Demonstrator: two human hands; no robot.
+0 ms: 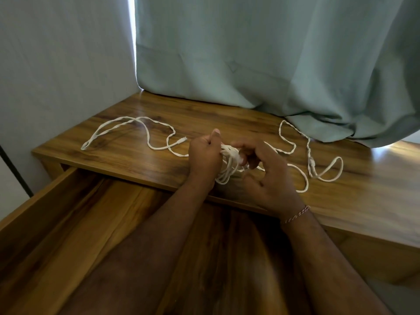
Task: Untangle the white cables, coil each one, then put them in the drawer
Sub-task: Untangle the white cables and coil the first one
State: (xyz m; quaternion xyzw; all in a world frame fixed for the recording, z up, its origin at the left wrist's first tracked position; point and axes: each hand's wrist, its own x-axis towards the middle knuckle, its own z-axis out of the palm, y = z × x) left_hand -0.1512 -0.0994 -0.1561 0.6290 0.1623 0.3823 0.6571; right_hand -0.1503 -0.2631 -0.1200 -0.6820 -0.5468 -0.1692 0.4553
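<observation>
White cables (127, 121) lie twisted together across the wooden table (141, 160). One stretch loops out to the left and ends in a plug (183, 139). Another stretch (309, 153) trails to the right with a knot in it. Between my hands hangs a bundle of cable loops (227, 164). My left hand (204, 155) grips the top of this bundle, thumb up. My right hand (261, 169) pinches the cable at the bundle with its fingertips. The open wooden drawer (75, 219) lies below my forearms with nothing visible inside.
A green curtain (272, 64) hangs over the table's back edge and drapes onto its right side. A pale wall (63, 64) stands to the left. The drawer front juts towards me under the table's front edge.
</observation>
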